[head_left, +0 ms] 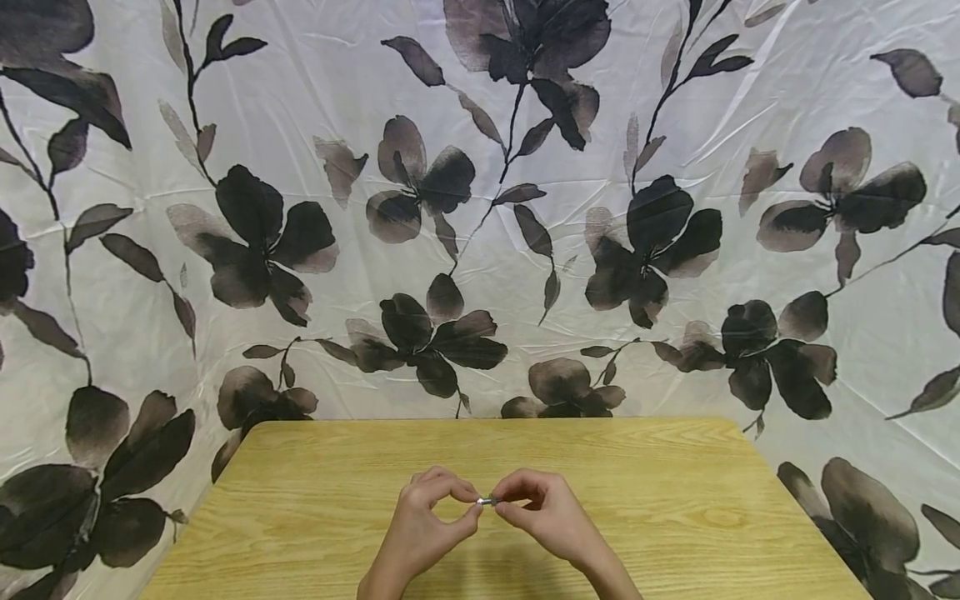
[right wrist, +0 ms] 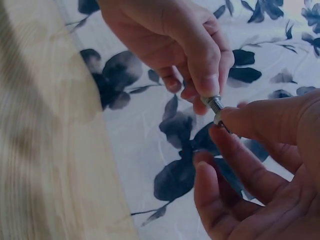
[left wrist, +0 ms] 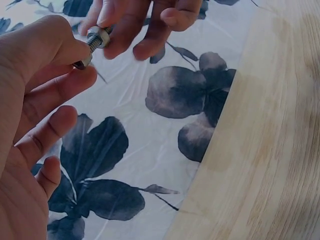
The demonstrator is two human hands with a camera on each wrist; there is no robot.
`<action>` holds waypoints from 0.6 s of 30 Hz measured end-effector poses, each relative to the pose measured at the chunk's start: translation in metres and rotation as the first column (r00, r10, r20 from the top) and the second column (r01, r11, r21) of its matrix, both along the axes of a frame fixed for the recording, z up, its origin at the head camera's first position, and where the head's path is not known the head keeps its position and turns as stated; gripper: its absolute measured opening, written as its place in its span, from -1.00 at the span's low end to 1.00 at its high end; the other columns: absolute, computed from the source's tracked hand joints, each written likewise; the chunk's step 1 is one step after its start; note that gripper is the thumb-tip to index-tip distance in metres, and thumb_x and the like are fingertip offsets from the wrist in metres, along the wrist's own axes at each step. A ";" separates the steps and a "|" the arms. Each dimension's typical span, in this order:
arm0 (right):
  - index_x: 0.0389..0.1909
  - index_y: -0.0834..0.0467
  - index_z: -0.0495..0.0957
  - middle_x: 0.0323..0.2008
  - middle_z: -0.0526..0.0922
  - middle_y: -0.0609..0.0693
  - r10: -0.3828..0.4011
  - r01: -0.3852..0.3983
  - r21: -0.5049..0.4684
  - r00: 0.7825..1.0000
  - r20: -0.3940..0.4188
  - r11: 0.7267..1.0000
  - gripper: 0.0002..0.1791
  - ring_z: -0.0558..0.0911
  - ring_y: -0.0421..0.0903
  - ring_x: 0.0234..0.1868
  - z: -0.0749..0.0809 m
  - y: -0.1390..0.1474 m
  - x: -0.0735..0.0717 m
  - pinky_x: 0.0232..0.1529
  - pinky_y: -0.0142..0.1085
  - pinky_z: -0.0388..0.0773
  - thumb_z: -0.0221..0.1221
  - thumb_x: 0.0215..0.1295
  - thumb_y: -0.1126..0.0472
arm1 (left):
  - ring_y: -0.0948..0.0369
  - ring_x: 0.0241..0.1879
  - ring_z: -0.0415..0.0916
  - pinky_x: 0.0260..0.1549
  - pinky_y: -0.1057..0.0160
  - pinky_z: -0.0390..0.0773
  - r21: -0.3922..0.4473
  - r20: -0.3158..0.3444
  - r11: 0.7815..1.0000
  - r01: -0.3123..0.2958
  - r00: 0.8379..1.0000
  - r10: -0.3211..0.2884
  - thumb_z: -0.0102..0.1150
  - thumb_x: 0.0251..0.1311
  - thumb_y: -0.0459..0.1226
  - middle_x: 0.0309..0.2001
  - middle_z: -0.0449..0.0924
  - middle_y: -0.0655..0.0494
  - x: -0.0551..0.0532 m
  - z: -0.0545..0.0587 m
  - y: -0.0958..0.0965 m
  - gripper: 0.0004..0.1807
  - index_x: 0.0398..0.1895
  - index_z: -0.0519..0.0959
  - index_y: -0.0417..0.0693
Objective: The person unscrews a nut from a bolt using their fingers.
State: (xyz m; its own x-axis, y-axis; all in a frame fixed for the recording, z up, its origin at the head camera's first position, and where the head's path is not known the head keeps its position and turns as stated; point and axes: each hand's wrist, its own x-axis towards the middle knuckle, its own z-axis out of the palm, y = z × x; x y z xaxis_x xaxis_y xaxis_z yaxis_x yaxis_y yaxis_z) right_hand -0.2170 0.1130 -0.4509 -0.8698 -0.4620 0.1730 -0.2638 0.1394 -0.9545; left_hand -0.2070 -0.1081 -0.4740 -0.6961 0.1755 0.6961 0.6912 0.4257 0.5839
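A small metal bolt (head_left: 487, 501) is held level between both hands above the table. My left hand (head_left: 429, 521) pinches one end of it between thumb and forefinger; in the left wrist view the other fingers are loosely bent. At the opposite end, the thumb and fingertips of my right hand (head_left: 546, 514) pinch the bolt. The left wrist view shows the bolt's threaded shank (left wrist: 94, 43) between two wider metal ends, one a nut-like piece (left wrist: 98, 36) beside the right fingertips. Fingers partly cover both ends, so I cannot tell which is the head.
A wood-grain table (head_left: 300, 492) lies under the hands, its rounded far corners close to the cloth. White fabric (head_left: 480, 250) printed with dark flowers hangs behind the table and along both sides.
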 end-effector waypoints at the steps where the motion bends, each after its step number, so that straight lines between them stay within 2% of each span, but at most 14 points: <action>1: -0.13 0.30 0.69 -0.05 0.73 0.21 0.001 -0.001 -0.008 1.000 -0.014 1.000 -0.82 0.69 -0.26 -0.05 0.000 0.000 0.000 -0.11 -0.31 0.66 0.32 0.36 0.27 | 0.41 -0.25 0.59 -0.12 0.20 0.46 0.001 -0.004 1.000 0.002 1.000 -0.002 0.53 -0.01 -0.39 -0.30 0.69 0.47 0.000 0.000 0.000 -0.71 -0.43 0.71 0.27; 5: -0.12 0.24 0.70 0.04 0.68 0.25 -0.005 0.003 -0.039 0.999 -0.041 0.999 -0.85 0.69 -0.20 -0.01 0.000 0.001 0.000 -0.06 -0.30 0.66 0.32 0.35 0.28 | 0.41 -0.26 0.59 -0.13 0.20 0.46 0.005 -0.009 1.000 -0.001 1.000 0.001 0.53 -0.03 -0.42 -0.31 0.69 0.47 -0.001 0.000 0.001 -0.68 -0.43 0.71 0.28; 11: 0.12 0.16 0.65 0.10 0.70 0.19 -0.064 0.064 -0.015 0.998 0.002 0.998 -0.69 0.69 -0.04 0.09 0.001 0.000 -0.001 0.01 -0.33 0.62 0.27 0.44 0.15 | 0.41 -0.25 0.59 -0.12 0.19 0.47 0.004 -0.026 1.000 -0.011 1.000 0.012 0.54 -0.07 -0.45 -0.30 0.69 0.47 -0.001 0.000 0.001 -0.64 -0.43 0.70 0.28; 13: 0.14 0.16 0.65 0.08 0.72 0.17 -0.081 0.081 0.002 0.997 0.015 0.997 -0.66 0.68 -0.05 0.13 0.001 0.000 -0.001 0.04 -0.36 0.61 0.26 0.46 0.10 | 0.40 -0.25 0.59 -0.12 0.19 0.47 0.008 -0.041 1.000 -0.008 0.999 0.009 0.54 -0.08 -0.45 -0.30 0.70 0.45 -0.001 0.000 0.001 -0.64 -0.42 0.70 0.28; 18: 0.06 0.16 0.70 0.00 0.76 0.13 -0.096 0.094 0.025 0.994 0.046 0.995 -0.66 0.74 -0.16 0.00 0.001 0.002 -0.003 -0.01 -0.37 0.62 0.24 0.47 0.02 | 0.38 -0.26 0.60 -0.12 0.21 0.46 0.021 -0.070 1.000 0.004 0.998 -0.003 0.53 -0.09 -0.47 -0.30 0.72 0.41 -0.001 0.001 0.002 -0.63 -0.41 0.71 0.26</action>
State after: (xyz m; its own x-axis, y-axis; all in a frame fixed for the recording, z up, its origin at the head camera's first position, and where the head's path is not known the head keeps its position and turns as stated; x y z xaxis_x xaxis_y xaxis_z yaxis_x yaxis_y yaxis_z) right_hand -0.2196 0.1150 -0.4499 -0.9169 -0.3802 0.1211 -0.2031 0.1834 -0.9618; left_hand -0.2078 -0.1063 -0.4727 -0.6450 0.1627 0.7467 0.7322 0.4114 0.5428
